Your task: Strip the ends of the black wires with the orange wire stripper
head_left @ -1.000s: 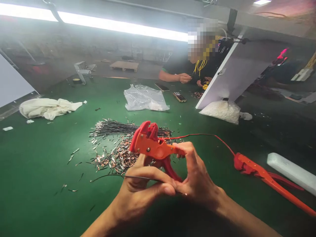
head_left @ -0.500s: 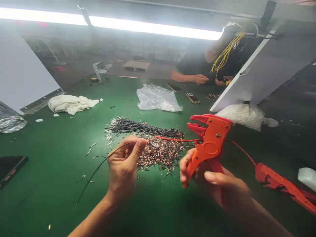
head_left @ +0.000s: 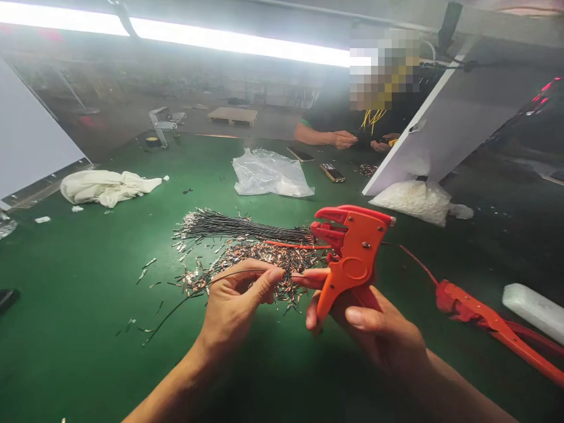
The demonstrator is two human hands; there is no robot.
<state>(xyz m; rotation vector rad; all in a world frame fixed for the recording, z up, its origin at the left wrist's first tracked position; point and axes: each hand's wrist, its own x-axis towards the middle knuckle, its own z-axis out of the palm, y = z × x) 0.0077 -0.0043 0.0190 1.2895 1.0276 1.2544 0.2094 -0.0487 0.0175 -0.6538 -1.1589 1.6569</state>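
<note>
My right hand (head_left: pixel 374 329) grips the handles of an orange-red wire stripper (head_left: pixel 350 252), held upright with its jaws pointing left. My left hand (head_left: pixel 235 302) pinches a thin black wire (head_left: pixel 176 308) between thumb and forefinger; the wire trails down-left over the green table (head_left: pixel 66 329). The wire's near end reaches toward my right forefinger, just below the stripper's jaws. Behind both hands lie a bundle of black wires (head_left: pixel 238 226) and a heap of copper-coloured terminals (head_left: pixel 251 261).
A second red tool (head_left: pixel 484 320) on a red wire (head_left: pixel 409 258) lies at right, beside a white foam piece (head_left: pixel 531 302). Farther back are a clear plastic bag (head_left: pixel 268 173), a white cloth (head_left: pixel 103 185), a bag of white parts (head_left: pixel 412 200), a slanted white panel (head_left: pixel 445 126), two phones (head_left: pixel 332 172). Another person's hands (head_left: pixel 343 139) work across the table.
My hands parted, the right lifting the stripper up and right, the left drawing the black wire away; now they have come closer together again, wire end near the stripper.
</note>
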